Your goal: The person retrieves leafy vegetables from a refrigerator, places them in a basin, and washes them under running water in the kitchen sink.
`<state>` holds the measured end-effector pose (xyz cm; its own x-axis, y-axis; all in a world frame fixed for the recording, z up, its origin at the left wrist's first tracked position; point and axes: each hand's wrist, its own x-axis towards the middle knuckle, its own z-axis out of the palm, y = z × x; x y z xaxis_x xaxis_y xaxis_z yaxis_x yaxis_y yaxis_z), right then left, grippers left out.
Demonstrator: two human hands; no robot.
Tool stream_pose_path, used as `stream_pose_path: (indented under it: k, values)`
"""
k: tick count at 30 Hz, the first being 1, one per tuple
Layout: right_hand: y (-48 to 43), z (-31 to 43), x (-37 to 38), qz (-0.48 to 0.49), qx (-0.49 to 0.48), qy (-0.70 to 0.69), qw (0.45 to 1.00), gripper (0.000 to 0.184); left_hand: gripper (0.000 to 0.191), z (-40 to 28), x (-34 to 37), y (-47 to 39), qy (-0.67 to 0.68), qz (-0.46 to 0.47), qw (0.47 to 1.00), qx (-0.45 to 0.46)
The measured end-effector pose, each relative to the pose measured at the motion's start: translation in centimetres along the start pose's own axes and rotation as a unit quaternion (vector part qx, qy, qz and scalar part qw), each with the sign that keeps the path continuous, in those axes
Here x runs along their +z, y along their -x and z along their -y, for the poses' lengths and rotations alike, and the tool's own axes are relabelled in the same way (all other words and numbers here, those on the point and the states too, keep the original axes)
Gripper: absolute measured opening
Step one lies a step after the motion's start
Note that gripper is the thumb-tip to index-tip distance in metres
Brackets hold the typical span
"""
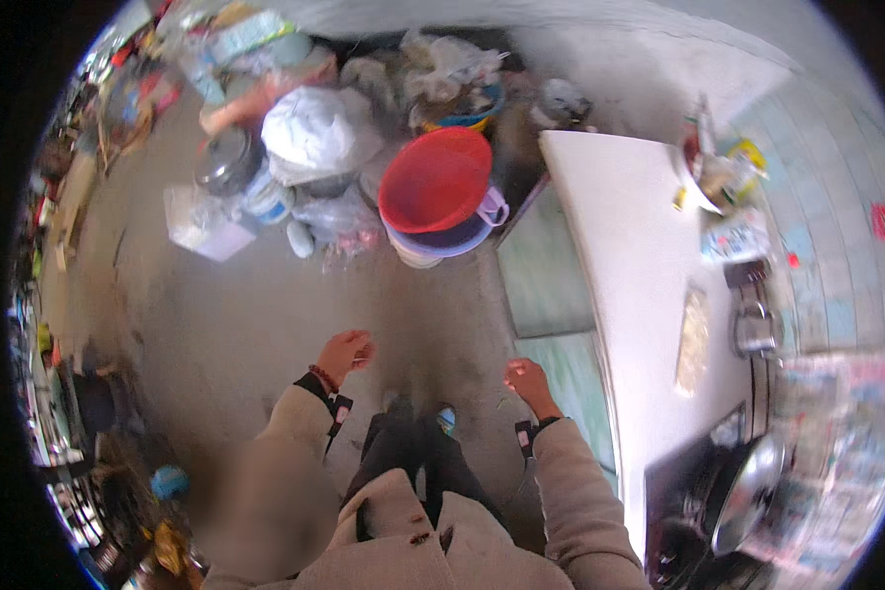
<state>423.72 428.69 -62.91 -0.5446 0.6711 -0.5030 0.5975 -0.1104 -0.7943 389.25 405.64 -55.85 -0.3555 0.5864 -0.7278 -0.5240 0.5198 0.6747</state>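
Note:
My left hand (346, 352), with a beaded bracelet at the wrist, hangs over the concrete floor with its fingers curled; whether something thin lies in it I cannot tell. On the other side, my right hand (526, 380) hovers near the green cabinet doors (571, 391), fingers curled and nothing visible in them. Ahead of both hands, a red plastic basin (436, 179) rests tilted on a purple basin (453, 242) with a light handle. Left of the basins lie a white plastic bag (311, 133), a lidded dark pot (226, 160) and a white tub (268, 198).
A white countertop (634, 243) runs along my right, bearing a clear bag of pale food (692, 343), a bowl with packets (697, 177) and a gas stove with a metal wok lid (748, 494). A white box (210, 225) stands on the floor; clutter lines the far left.

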Motion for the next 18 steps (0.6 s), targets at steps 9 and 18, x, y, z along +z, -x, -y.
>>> stream_pose_path:
  k: [9,18]
  values:
    - [-21.8,5.9,4.9,-0.011,0.092,-0.138,0.986,0.016,0.035,2.9,0.2,-19.8,0.079,0.011,0.997,0.003]
    - [-37.8,4.8,7.5,-0.110,0.150,-0.187,0.965,0.034,0.042,2.2,1.1,-31.3,0.162,-0.013,0.986,0.023]
